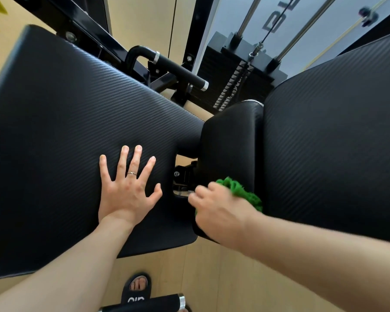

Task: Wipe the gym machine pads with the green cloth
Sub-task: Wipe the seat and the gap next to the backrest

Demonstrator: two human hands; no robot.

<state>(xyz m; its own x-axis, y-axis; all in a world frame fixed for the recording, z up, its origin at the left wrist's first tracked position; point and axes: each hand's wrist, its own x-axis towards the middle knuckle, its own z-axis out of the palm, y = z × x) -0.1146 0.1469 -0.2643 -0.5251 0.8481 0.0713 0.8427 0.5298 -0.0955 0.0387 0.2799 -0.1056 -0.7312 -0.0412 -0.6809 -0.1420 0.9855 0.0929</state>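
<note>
In the head view, the left hand (127,190) is lying flat with its fingers spread and nothing in its grasp, pressing palm-down on the large ribbed pad (65,136); a ring (132,173) is showing on one finger. The right hand (218,210) is clenching the green cloth (241,191), which is bunching out beyond the knuckles and is touching the smooth middle pad (230,140). That pad is sitting directly under and ahead of the right hand, between the large ribbed pad on the thumb side and a second ribbed pad (336,136) just beyond the cloth on the hand's outer side. A metal bracket (182,176) is showing in the gap between the two hands. Well ahead of both hands, a black handle bar (178,68) with silver end rings and the weight stack (236,84) with its guide rods are standing. Below the wrists, a foot in a black sandal (136,288) is resting on the light wooden floor (223,278).
</note>
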